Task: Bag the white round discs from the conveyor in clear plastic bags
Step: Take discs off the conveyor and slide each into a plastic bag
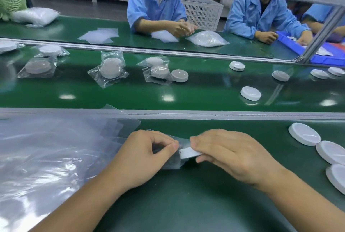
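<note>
White round disc [190, 152] is held edge-on in the right hand [229, 155], whose fingers curl round it, its leading edge at the mouth of a small clear plastic bag [173, 164]. The left hand [141, 157] pinches that bag between thumb and fingers. The hands are close together over the near green work surface [186, 203]. Three spare discs [304, 134] lie touching at the right, and a heap of empty bags [46, 157] lies at the left. Bagged discs [108, 72] and loose discs [250, 93] sit on the conveyor belt [205, 89] beyond

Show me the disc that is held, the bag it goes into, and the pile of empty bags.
held disc [190, 153]: head view, its white side edge.
bag [172, 164]: head view, its lower corner under the disc.
pile of empty bags [56, 147]: head view, middle of the top sheet.
</note>
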The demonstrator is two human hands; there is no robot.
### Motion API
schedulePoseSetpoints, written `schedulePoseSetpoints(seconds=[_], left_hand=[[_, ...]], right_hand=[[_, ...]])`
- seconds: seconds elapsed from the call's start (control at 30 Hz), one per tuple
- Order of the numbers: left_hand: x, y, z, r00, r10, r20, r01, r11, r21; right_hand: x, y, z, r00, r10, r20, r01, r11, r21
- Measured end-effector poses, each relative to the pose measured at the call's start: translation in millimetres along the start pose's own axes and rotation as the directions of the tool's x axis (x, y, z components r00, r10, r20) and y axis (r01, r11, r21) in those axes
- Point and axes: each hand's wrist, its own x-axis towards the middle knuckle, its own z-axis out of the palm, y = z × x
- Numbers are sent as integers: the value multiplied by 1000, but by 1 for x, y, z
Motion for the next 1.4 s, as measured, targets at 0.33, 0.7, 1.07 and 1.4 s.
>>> schedulePoseSetpoints(seconds=[0.33, 0.7, 1.07, 1.4], left_hand=[[-5, 1, 17, 980, 90, -178, -145, 934, -326], [9, -21, -52, 967, 28, -255, 121, 826, 550], [14, -55, -57, 978, 25, 205, -149, 774, 615], [15, -52, -48, 994, 75, 75, -94, 946, 309]], right_hand=[[23, -28, 38, 648, 734, 203, -581, 304, 755], [94, 115, 82, 288, 950, 123, -852, 195, 486], [2, 234, 77, 162, 964, 212, -873, 240, -424], [29, 88, 41, 752, 631, 190, -658, 732, 177]])
